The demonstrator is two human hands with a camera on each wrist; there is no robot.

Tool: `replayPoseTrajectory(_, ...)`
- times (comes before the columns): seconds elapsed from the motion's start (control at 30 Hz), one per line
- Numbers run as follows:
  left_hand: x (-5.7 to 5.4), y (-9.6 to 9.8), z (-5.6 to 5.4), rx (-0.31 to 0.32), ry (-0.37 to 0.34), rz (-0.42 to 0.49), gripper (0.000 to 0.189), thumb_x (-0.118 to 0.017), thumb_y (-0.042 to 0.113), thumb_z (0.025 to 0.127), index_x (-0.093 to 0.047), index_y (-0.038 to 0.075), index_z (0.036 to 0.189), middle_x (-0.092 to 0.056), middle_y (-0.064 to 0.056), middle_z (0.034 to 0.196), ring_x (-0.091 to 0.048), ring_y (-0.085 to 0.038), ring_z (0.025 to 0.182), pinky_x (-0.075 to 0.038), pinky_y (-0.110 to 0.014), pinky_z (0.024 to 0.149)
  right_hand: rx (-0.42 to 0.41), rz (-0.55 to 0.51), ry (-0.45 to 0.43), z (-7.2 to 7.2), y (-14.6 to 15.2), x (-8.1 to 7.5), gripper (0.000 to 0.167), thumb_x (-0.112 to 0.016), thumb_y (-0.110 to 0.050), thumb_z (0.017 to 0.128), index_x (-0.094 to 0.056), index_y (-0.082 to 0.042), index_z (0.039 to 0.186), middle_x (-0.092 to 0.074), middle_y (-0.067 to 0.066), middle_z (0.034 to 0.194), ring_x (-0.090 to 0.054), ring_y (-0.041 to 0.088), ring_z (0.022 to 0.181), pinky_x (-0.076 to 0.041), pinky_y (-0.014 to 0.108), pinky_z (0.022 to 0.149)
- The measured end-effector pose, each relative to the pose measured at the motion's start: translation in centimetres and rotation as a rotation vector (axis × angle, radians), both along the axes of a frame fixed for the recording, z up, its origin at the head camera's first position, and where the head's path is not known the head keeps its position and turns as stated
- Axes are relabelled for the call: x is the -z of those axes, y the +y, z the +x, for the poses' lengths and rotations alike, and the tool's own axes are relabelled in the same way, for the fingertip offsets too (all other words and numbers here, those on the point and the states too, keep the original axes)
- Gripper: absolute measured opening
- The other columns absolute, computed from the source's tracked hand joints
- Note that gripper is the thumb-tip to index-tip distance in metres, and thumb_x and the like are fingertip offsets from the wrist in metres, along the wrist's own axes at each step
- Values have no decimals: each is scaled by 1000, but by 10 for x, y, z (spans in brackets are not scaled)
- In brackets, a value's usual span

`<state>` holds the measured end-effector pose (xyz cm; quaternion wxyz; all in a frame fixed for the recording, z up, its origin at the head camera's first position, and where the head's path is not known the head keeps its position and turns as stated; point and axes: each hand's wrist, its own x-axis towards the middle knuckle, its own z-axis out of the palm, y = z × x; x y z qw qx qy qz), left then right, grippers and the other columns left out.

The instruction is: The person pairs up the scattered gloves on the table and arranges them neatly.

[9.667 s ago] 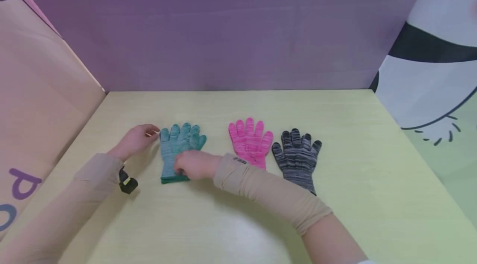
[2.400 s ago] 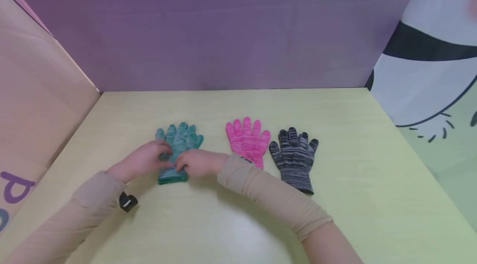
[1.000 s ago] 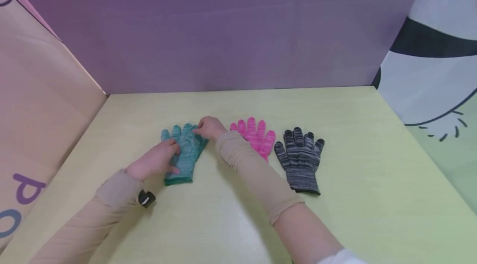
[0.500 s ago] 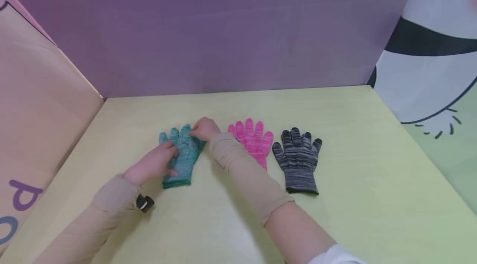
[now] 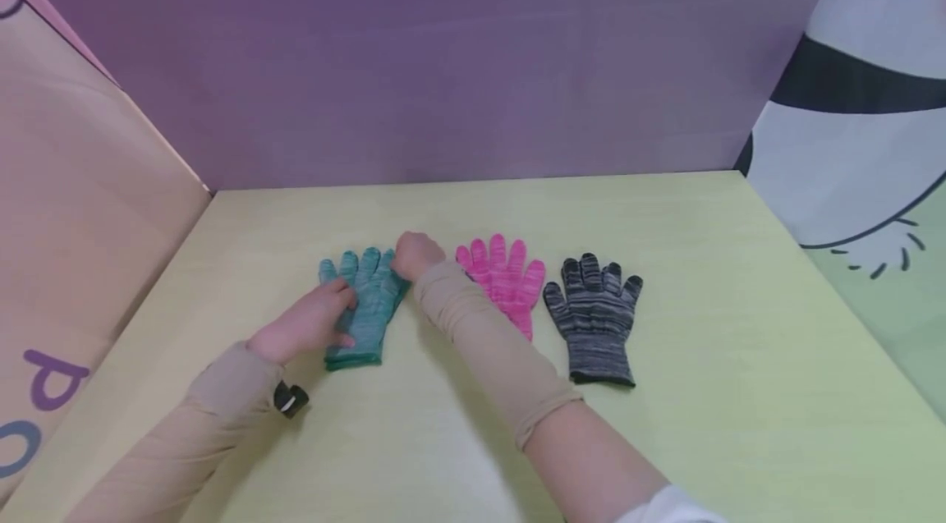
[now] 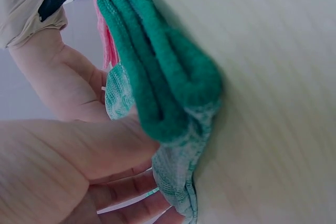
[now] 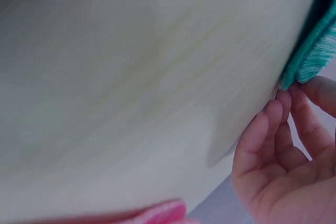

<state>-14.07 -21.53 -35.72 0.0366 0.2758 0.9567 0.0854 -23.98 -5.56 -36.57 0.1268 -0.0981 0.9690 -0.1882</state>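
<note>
A pair of teal knit gloves (image 5: 369, 326) lies stacked on the table, fingers pointing away; the left wrist view shows the layered green cuffs (image 6: 157, 61). My left hand (image 5: 306, 326) rests on the left side of the stack, thumb near the cuff and fingers on the palm. At the upper right edge of the gloves is my right hand (image 5: 416, 254). In the right wrist view, my right thumb and index finger pinch a teal glove edge (image 7: 320, 51). Which layer they pinch is hard to tell. The right hand hides part of the glove's edge.
To the right lies a pink glove (image 5: 510, 277), partly covered by the right forearm sleeve (image 5: 488, 334). Beside it is a black-and-grey striped glove (image 5: 597, 318). A purple panel (image 5: 473, 63) stands behind the pale table (image 5: 739, 326), with printed panels at both sides.
Since the earliest frame, my left hand has come onto the teal gloves. My right hand has gone from near the cuff to the upper right edge, lately shifting slightly right and uncovering a glove fingertip.
</note>
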Motion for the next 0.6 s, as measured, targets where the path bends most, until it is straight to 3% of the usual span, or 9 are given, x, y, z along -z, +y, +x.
replayPoseTrajectory(0.1,1,0,0,-9,-11,-1,41,-84,17,66,-59,-3,91,-52,-10,88,-52,-21,79,-50,-40,78,-65,82,67,-1,-2,1,23,-59,-24,92,-65,-14,112,-68,1,110,-63,16,100,-53,29,82)
replayPoseTrajectory(0.2,1,0,-1,-18,-21,-3,40,-84,17,67,-59,-3,92,-53,-10,88,-52,-21,79,-50,-40,78,-151,123,123,-2,-3,2,27,-59,-21,92,-63,-17,119,-66,-1,118,-60,16,109,-52,30,87)
replayPoseTrajectory(0.27,1,0,-1,-21,-23,-5,40,-84,17,67,-59,-3,92,-53,-10,89,-52,-21,79,-50,-41,78,-188,121,129,-3,-3,3,24,-56,-18,94,-65,-17,116,-66,0,116,-61,16,108,-52,31,86)
replayPoseTrajectory(0.43,0,1,-1,-25,-28,-3,41,-84,16,67,-59,-3,92,-53,-10,89,-52,-22,80,-50,-41,80,-144,54,100,-5,2,4,25,-50,-20,96,-67,-17,114,-67,-1,116,-61,16,107,-52,31,85)
replayPoseTrajectory(0.6,0,1,0,-42,-47,-2,41,-84,17,67,-60,-3,94,-54,-11,91,-54,-23,82,-51,-42,82,-35,-25,54,-5,13,-2,24,-49,-20,95,-67,-12,108,-68,3,108,-63,19,99,-52,32,81)
